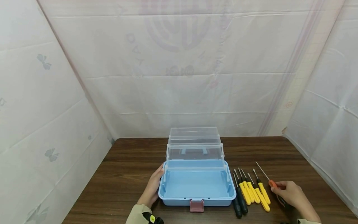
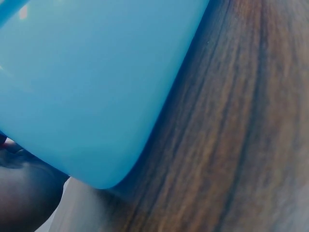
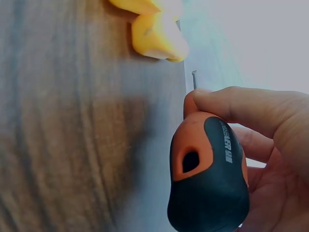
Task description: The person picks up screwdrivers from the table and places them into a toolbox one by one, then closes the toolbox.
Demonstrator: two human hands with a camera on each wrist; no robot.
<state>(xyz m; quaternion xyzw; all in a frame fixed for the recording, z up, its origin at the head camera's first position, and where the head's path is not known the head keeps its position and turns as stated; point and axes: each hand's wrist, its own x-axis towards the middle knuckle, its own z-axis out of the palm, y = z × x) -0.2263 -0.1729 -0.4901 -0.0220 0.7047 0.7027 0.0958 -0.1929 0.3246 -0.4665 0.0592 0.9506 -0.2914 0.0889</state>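
Observation:
A light blue plastic toolbox (image 1: 197, 183) stands on the table, its clear lid (image 1: 195, 137) raised at the back. The head view shows nothing in its tray. My left hand (image 1: 152, 186) holds the box's left side near the rim; its far fingers are hidden behind the wall. In the left wrist view, only the blue wall (image 2: 96, 96) and part of the hand show. My right hand (image 1: 292, 193) pinches a screwdriver (image 3: 207, 193) with an orange and black handle, thumb near the shaft end. Its metal shaft (image 1: 262, 170) points away and to the left.
Several yellow-handled screwdrivers (image 1: 261, 199) lie in a row right of the box. Two black-handled screwdrivers (image 1: 241, 196) lie closest to it. The pink latch (image 1: 196, 205) hangs at the box's front. White sheets (image 1: 179, 93) enclose the brown wooden table (image 1: 126, 174).

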